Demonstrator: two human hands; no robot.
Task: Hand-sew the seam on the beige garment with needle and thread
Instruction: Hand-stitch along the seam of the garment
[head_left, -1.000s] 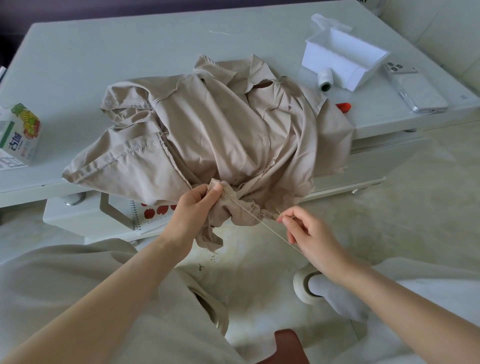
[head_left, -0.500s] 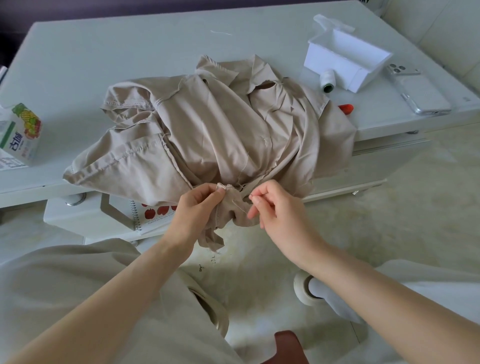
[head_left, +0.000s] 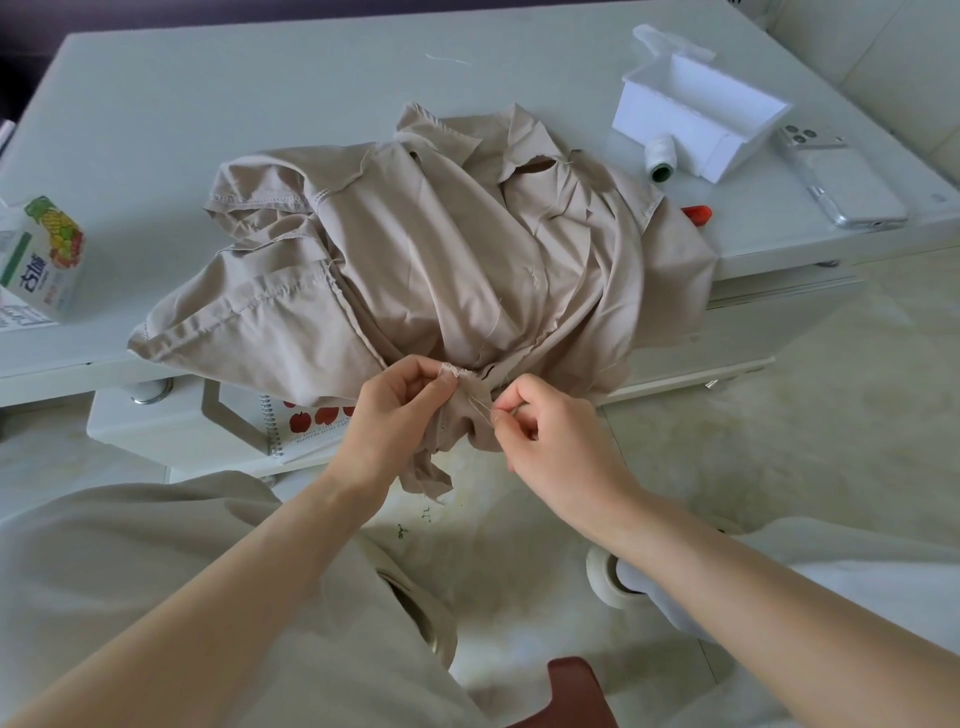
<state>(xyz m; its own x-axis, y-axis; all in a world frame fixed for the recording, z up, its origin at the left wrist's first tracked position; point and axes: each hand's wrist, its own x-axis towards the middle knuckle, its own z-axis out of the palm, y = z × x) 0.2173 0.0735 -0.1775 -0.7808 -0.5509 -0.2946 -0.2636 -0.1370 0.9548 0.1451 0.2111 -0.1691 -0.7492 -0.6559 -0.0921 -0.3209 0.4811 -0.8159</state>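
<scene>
A: Where's the beige garment (head_left: 441, 249)?
B: Heaped on the white table (head_left: 208, 104), near edge spilling off the front toward the person's lap

A: Hands?
B: Left hand (head_left: 400, 410) pinches the frayed seam edge (head_left: 453, 371) betw thumb & forefinger, other fingers curled vs the cloth. Right hand (head_left: 550, 431) is just beside it, thumb & forefinger tips pressed together at the bunched fold, remaining fingers curled in

A: Holding what?
B: A fine thread (head_left: 480, 405) runs from the cloth into that pinch. Needle's too small to make out, can't tell if it's there

A: Other stuff?
B: Open white box (head_left: 701, 119) at far right of the table, thread spool (head_left: 661, 163) lying on its side against it, phone (head_left: 841, 182) face down to the right. Small red item (head_left: 696, 213) pokes out at the garment's right edge. Juice carton (head_left: 47, 254) at the left edge. Spiral notebook (head_left: 311, 421) w/ apple pics sits on the shelf under the table
</scene>
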